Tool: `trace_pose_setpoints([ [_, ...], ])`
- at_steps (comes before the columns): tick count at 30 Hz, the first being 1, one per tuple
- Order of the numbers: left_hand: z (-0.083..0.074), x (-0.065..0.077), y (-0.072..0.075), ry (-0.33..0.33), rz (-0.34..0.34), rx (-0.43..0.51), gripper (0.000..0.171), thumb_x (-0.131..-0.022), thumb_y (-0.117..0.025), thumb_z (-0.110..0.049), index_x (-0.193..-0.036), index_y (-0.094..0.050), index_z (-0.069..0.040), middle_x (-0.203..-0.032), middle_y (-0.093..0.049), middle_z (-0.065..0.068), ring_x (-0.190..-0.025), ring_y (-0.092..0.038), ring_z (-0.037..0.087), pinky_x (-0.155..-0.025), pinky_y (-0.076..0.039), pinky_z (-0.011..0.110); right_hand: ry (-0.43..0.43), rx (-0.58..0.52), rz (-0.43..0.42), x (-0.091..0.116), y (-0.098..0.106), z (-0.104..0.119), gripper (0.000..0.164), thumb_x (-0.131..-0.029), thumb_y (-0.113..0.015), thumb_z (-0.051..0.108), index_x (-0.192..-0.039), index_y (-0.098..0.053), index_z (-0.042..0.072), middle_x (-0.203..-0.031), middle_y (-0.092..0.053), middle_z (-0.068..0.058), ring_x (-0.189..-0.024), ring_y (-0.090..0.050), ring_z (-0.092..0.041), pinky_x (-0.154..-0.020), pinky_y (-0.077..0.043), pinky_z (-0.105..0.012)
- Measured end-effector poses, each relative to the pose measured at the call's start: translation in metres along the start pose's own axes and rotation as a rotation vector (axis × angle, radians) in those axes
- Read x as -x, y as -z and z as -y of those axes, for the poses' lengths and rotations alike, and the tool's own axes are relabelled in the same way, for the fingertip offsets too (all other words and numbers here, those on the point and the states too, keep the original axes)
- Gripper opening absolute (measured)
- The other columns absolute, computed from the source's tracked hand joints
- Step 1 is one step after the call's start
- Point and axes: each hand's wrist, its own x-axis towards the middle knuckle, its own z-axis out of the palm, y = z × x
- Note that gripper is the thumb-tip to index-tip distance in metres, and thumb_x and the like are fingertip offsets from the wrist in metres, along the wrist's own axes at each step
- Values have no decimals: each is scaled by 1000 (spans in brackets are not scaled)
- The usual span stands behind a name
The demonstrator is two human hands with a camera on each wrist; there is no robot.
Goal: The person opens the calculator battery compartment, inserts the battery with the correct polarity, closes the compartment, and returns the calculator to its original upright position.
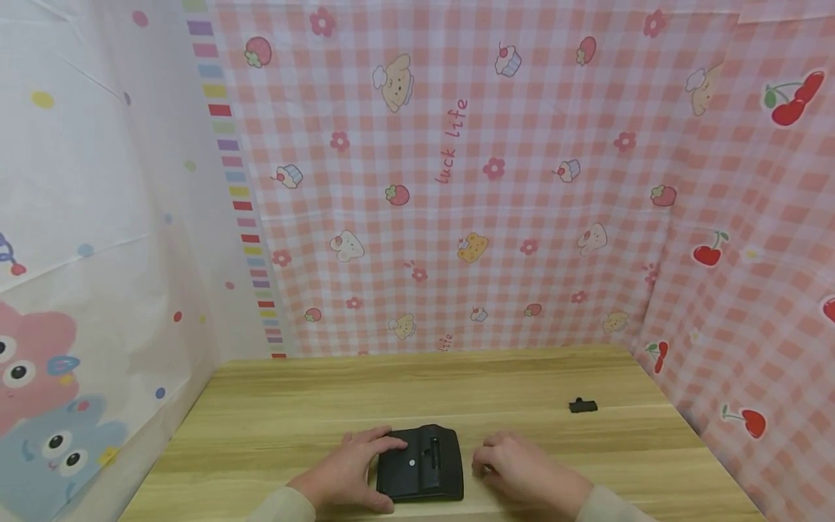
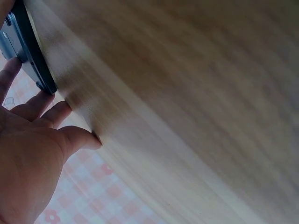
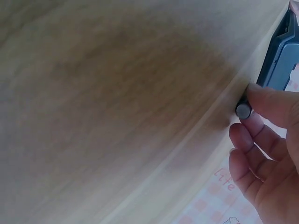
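Note:
A black calculator [image 1: 420, 482] lies face down on the table, its battery slot [image 1: 435, 453] uncovered. My left hand [image 1: 355, 467] holds it at the left side, thumb by the near edge and a finger over the back. In the left wrist view the other fingers touch its side and the tabletop. Just right of the calculator, my right hand [image 1: 515, 464] pinches a small battery [image 3: 243, 111] between thumb and index finger, low over the wood. Most of the battery is hidden by the fingers. The small black battery cover [image 1: 583, 406] sits apart, farther back on the right.
The wooden table [image 1: 293, 406] runs back to a pink checked cloth [image 1: 365, 217]. A white printed cloth [image 1: 130, 239] hangs on the left, and a cherry-patterned one [image 1: 750, 304] on the right.

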Motion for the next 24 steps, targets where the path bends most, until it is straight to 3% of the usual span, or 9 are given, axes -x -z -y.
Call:
trace_pose_setpoints([
  [4, 0, 0, 1, 1, 5, -1, 84, -74, -96, -47, -149, -58, -40, -169, -42, 16, -154, -43, 45, -122, -21, 83, 10, -5, -25, -1, 0, 1, 20, -91, -83, 9, -95, -72, 25, -93, -72, 13, -84, -59, 2, -75, -56, -27],
  [11, 2, 0, 0, 3, 9, 0, 83, -75, -95, -48, -149, -58, -41, -169, -41, 16, -155, -42, 46, -122, -20, 82, 61, 37, -115, 1, -2, 3, 28, -93, -80, 8, -117, -74, 22, -100, -78, 6, -85, -64, -1, -74, -57, -24],
  [15, 2, 0, 1, -4, 16, 3, 83, -76, -95, -47, -149, -57, -41, -169, -41, 17, -154, -42, 47, -121, -19, 84, 77, 48, -134, 3, -4, 3, 35, -93, -77, 4, -123, -78, 23, -93, -75, 6, -78, -58, 1, -68, -52, -21],
  [20, 1, 0, 2, -12, 17, 13, 83, -76, -96, -46, -150, -57, -40, -170, -40, 18, -154, -42, 48, -121, -18, 84, 34, 0, -84, 2, -3, 3, 32, -93, -75, 3, -118, -80, 23, -90, -72, 9, -75, -47, 4, -66, -46, -18],
  [24, 0, 0, 2, -8, 13, 15, 83, -76, -96, -46, -150, -58, -40, -170, -41, 17, -154, -43, 47, -120, -18, 85, 22, -21, -63, 2, -3, 2, 25, -94, -76, 4, -110, -80, 23, -94, -74, 10, -80, -54, 3, -71, -51, -21],
])
